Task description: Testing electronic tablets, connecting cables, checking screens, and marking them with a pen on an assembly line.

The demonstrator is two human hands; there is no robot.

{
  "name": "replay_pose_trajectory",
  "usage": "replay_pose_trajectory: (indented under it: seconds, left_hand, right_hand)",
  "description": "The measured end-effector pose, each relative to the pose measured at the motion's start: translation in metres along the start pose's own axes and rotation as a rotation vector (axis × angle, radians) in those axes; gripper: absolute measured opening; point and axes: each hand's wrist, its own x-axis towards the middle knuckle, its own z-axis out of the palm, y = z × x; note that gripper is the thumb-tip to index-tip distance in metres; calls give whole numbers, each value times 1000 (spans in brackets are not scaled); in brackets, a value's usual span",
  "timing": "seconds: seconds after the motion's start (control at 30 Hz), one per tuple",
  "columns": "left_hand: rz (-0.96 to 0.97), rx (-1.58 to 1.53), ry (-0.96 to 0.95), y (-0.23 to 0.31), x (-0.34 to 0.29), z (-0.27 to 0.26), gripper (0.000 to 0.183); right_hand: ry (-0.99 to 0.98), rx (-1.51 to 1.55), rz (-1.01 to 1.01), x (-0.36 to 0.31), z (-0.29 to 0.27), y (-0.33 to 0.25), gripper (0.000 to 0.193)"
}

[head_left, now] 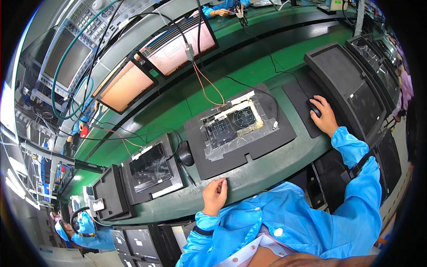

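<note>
My right hand [326,118] lies over a black computer mouse [315,108], fingers curved across it, on a dark mouse pad [293,101] at the right of the bench. Near the bench's front edge rests my left hand [215,196], its fingers curled in and nothing visible in them. Just beyond it is a black foam board [211,165]. A flat panel with a round dial graphic [243,118] lies on that board, held in a taped clear-film surround. A copper-coloured cable [208,84] runs to the panel's far edge.
Left of the board are a second black mouse [185,154] and a dark film-covered panel [150,163] on foam. Two lit monitors [125,86] stand behind, beside a bench instrument [66,55]. Black foam trays [338,66] stack at right. Other people work at far left and across the bench.
</note>
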Motion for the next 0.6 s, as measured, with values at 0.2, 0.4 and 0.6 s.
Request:
replay_pose_trajectory:
  seconds: [0.2,0.4,0.6]
  left_hand:
    - [52,-35,54,1,0,0,6]
    - [-53,-73,2,4,-1,1,8]
    - [26,-113,15,5,0,2,9]
  right_hand:
    - [-1,-51,50,3,0,-7,47]
    - [214,-176,-346,26,-59,-37,43]
    - [-328,-572,162,38,-177,10,77]
